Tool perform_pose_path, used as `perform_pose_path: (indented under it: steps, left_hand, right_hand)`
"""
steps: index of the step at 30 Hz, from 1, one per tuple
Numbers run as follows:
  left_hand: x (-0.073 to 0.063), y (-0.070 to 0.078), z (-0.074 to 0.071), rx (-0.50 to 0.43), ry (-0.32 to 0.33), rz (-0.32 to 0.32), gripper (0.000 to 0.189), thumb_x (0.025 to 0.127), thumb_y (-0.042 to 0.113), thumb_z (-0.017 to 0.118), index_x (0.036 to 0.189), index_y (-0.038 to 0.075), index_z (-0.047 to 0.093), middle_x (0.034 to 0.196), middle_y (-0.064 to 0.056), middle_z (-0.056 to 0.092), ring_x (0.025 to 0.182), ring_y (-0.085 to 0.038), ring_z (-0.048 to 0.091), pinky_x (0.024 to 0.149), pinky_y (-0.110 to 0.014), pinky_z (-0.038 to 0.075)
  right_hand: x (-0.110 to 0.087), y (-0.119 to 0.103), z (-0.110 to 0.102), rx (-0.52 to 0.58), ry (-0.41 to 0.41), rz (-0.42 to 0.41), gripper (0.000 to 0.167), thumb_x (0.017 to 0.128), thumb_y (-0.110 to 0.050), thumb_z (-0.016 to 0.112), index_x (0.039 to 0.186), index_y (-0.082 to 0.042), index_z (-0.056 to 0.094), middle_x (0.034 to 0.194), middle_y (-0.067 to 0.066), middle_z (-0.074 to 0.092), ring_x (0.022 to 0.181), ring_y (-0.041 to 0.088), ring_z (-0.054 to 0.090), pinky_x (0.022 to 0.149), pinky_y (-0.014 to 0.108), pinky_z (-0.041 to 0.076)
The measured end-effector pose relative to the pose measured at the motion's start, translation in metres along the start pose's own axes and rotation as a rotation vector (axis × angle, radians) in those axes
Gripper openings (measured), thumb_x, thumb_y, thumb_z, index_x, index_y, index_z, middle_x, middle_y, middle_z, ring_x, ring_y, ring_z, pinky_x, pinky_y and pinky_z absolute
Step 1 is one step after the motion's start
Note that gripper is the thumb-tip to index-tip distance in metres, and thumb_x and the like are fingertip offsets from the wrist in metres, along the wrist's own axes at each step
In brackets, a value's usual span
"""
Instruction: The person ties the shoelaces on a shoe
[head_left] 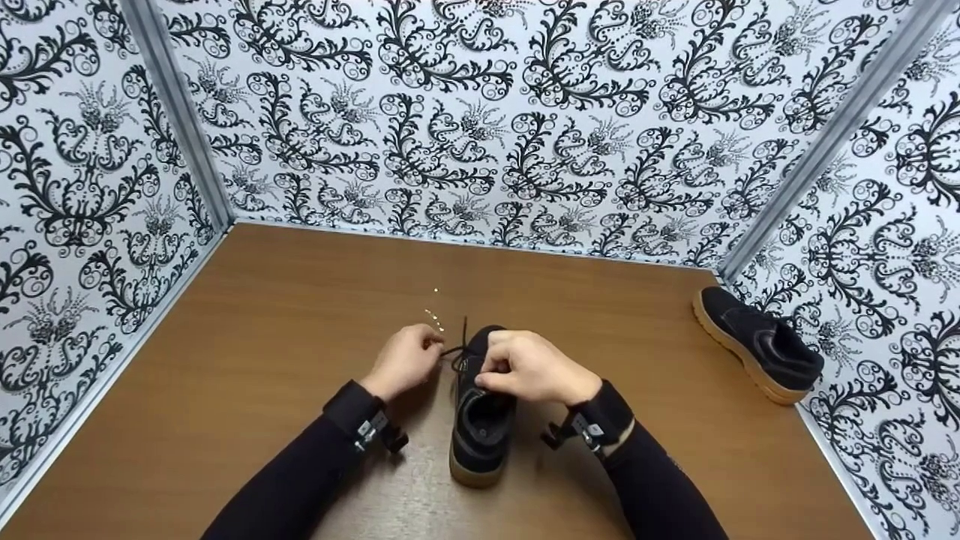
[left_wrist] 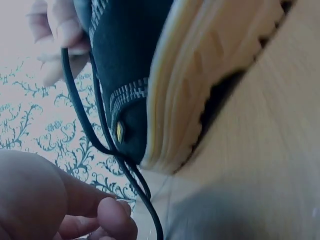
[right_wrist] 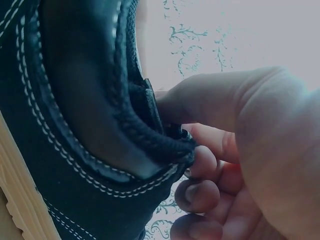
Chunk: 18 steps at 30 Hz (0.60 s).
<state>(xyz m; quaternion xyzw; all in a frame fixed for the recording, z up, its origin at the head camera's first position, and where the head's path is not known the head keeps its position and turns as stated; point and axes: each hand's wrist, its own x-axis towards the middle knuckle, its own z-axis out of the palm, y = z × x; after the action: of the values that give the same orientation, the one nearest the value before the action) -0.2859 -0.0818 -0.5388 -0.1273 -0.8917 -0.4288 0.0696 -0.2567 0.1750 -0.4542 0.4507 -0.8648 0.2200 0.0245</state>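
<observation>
A black lace-up shoe (head_left: pixel 480 442) with a tan sole stands on the table, toe pointing away. My right hand (head_left: pixel 536 367) is over its throat; in the right wrist view the thumb (right_wrist: pixel 200 97) reaches into the opening and curled fingers (right_wrist: pixel 197 195) pinch the tongue (right_wrist: pixel 152 102). To the left of the toe is my left hand (head_left: pixel 409 360), fingers curled in at a black shoelace (head_left: pixel 454 350). The left wrist view shows the lace (left_wrist: pixel 80 107) hanging in loose strands by the left fingertips (left_wrist: pixel 117 217); the exact pinch is partly hidden.
A second black shoe (head_left: pixel 757 345) with a tan sole lies by the right wall. Small bright specks (head_left: pixel 435 319) show on the brown table (head_left: pixel 300 300) beyond the left hand. Patterned walls (head_left: pixel 480 112) border the table at the back and both sides.
</observation>
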Motion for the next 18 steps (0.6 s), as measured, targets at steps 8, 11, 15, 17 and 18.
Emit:
perform_pose_path:
  steps: [8, 11, 15, 17, 18]
  left_hand:
    - [-0.003, 0.001, -0.007, 0.000, -0.048, -0.004, 0.022, 0.098, 0.005, 0.076, 0.119, 0.003, 0.081, 0.105, -0.010, 0.082, 0.085, -0.022, 0.077, 0.085, -0.046, 0.063]
    - [-0.009, 0.014, -0.013, -0.017, -0.096, -0.035, 0.024, 0.098, 0.002, 0.076, 0.122, 0.002, 0.080, 0.107, -0.010, 0.082, 0.078, -0.019, 0.078, 0.085, -0.044, 0.064]
    - [-0.012, 0.018, -0.013, 0.009, -0.118, -0.038, 0.025, 0.094, -0.001, 0.079, 0.119, 0.002, 0.081, 0.107, -0.008, 0.082, 0.080, -0.018, 0.077, 0.084, -0.040, 0.064]
    - [-0.012, 0.018, -0.012, 0.037, -0.116, -0.028, 0.024, 0.092, 0.001, 0.083, 0.117, 0.003, 0.081, 0.106, -0.006, 0.081, 0.087, -0.020, 0.077, 0.086, -0.042, 0.063]
    - [-0.012, 0.018, -0.011, 0.057, -0.111, -0.022, 0.024, 0.091, 0.002, 0.085, 0.115, 0.004, 0.082, 0.106, -0.005, 0.081, 0.091, -0.021, 0.076, 0.088, -0.043, 0.062]
  right_hand:
    - [0.000, 0.000, 0.000, 0.017, 0.003, 0.006, 0.016, 0.098, -0.020, 0.085, 0.084, -0.018, 0.078, 0.085, -0.010, 0.054, 0.077, 0.008, 0.054, 0.070, 0.028, 0.048]
    - [0.000, 0.000, 0.000, 0.016, 0.002, 0.013, 0.014, 0.098, -0.020, 0.086, 0.085, -0.018, 0.080, 0.085, -0.010, 0.054, 0.077, 0.008, 0.054, 0.070, 0.028, 0.048]
    - [0.000, 0.001, 0.000, 0.011, 0.004, 0.024, 0.014, 0.098, -0.021, 0.086, 0.085, -0.018, 0.081, 0.085, -0.011, 0.055, 0.077, 0.008, 0.054, 0.070, 0.028, 0.048]
    - [-0.001, 0.000, -0.001, 0.016, 0.008, 0.031, 0.013, 0.097, -0.020, 0.086, 0.085, -0.018, 0.081, 0.085, -0.011, 0.056, 0.076, 0.007, 0.055, 0.070, 0.028, 0.049]
    - [-0.001, 0.000, -0.001, 0.020, 0.010, 0.036, 0.014, 0.097, -0.021, 0.086, 0.085, -0.017, 0.081, 0.085, -0.011, 0.056, 0.076, 0.007, 0.055, 0.070, 0.028, 0.049]
